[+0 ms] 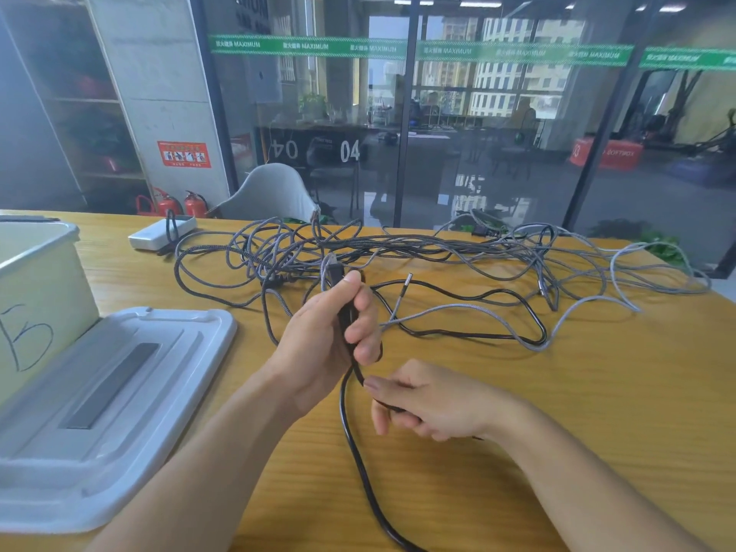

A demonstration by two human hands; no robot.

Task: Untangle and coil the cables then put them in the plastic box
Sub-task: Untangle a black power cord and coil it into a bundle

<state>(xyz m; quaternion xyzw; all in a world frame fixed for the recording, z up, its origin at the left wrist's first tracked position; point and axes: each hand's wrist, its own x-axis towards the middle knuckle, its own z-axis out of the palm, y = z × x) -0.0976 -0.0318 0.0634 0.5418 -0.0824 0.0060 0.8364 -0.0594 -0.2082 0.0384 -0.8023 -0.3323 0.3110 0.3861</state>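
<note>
Left hand (330, 328) curled round a black cable (360, 472) near one end, plug end poking up past the thumb; right hand (430, 404) just below and beside it, fingers loosely bent round the same cable, pinching a lower stretch. Apparently an early coiling step on the first cable, judging by the single strand between the hands and no finished loops in sight. Remainder of the black cable trailing off the near edge of the table (557, 392) and looping back towards the tangle (398, 253). Grey braided cables, several by the look of it, heaped and crossed across the middle and far right of the table, still knotted together. Plastic box (40, 272) at far left, open, inside mostly out of view, so contents impossible to tell; lid (119, 384) flat in front of it. Most of the job seemingly left: untangling, coiling, boxing. Yellow wood-grain tabletop, with a small white device (159, 233) at the far left edge. Beyond, a grey chair (271, 193), red fire extinguishers (171, 203) by a concrete pillar, and glass partitions with green strips fronting an office.
</note>
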